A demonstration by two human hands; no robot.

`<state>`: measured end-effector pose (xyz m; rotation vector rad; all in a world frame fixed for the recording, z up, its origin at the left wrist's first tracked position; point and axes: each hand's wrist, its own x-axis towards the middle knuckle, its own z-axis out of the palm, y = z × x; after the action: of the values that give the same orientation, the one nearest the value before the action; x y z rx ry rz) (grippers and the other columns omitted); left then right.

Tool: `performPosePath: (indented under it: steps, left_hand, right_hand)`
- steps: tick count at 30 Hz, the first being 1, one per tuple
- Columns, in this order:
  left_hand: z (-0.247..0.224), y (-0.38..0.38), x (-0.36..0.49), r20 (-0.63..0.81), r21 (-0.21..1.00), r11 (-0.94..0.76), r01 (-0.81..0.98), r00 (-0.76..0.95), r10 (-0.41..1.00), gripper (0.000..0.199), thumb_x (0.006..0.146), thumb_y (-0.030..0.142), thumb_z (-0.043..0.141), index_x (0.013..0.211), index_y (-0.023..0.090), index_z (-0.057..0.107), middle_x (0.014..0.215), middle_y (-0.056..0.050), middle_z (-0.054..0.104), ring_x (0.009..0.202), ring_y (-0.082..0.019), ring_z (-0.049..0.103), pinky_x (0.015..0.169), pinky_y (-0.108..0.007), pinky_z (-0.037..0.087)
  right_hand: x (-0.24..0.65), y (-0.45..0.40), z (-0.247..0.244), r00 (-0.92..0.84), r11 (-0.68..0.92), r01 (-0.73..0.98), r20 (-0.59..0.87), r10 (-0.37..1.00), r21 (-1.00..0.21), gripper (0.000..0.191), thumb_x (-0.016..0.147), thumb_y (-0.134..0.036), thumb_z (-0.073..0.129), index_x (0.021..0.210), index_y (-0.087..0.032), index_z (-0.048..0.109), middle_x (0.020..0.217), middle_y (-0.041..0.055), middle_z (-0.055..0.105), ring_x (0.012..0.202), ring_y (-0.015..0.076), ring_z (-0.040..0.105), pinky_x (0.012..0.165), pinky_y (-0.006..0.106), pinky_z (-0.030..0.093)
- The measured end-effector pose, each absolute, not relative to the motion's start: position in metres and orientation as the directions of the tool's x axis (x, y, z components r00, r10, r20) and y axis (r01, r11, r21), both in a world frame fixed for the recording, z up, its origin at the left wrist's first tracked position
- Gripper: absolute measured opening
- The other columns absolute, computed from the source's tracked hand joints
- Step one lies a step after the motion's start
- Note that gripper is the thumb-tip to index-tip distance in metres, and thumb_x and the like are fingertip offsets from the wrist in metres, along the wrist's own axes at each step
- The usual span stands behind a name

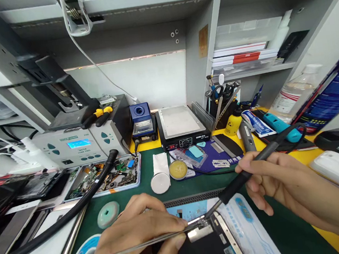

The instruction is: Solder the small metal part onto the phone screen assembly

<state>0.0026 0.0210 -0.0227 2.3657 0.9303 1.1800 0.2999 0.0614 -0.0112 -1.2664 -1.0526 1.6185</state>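
Crowding the phone's (209, 250) top edge: tweezers (152, 241), soldering iron (249, 170).

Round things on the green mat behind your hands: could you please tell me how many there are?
3: a brass-coloured round tin, a white round lid left of it, a pale green disc further left; others may be hidden.

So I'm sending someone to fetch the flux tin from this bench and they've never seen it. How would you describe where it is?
Start at the black hot plate at the back of the green mat, right of the grey rework station. Just in front of its left corner lies a small round tin. It is open and filled with yellow paste, unlike the white capped tube lying to its left.
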Motion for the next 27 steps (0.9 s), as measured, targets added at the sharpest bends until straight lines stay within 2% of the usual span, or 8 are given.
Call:
performPosePath:
  steps: [11,21,27]
  left_hand:
    - [-0.0232,0.026,0.0011,0.654,0.503,-0.785,0.361,0.435,0.619,0.029,0.086,-0.001,0.064,0.107,0.019,0.066,0.09,0.004,0.074,0.086,-0.011,0.063,0.078,-0.023,0.057]
    - [-0.0197,0.0239,0.0027,0.607,0.54,-0.741,0.398,0.426,0.671,0.033,0.085,0.001,0.066,0.108,0.024,0.066,0.088,0.005,0.073,0.087,-0.011,0.066,0.079,-0.02,0.058]
    - [-0.0228,0.0211,0.0039,0.621,0.507,-0.741,0.441,0.409,0.669,0.029,0.087,0.003,0.065,0.107,0.024,0.066,0.085,0.005,0.072,0.085,-0.011,0.066,0.08,-0.022,0.059]
  right_hand:
    - [0.2994,0.0625,-0.0115,-0.182,-0.326,-0.109,-0.304,0.935,-0.939,0.032,0.086,-0.046,0.079,0.074,-0.017,0.069,0.053,-0.0001,0.068,0.044,0.014,0.063,0.041,0.022,0.052]
    - [0.2989,0.0598,-0.0103,-0.202,-0.327,-0.11,-0.301,0.932,-0.939,0.032,0.085,-0.048,0.079,0.077,-0.019,0.07,0.053,0.0001,0.069,0.046,0.0141,0.063,0.042,0.022,0.053]
    - [0.2996,0.0592,-0.0104,-0.199,-0.307,-0.07,-0.288,0.937,-0.949,0.031,0.087,-0.048,0.078,0.078,-0.019,0.071,0.054,0.001,0.07,0.046,0.0142,0.063,0.043,0.022,0.053]
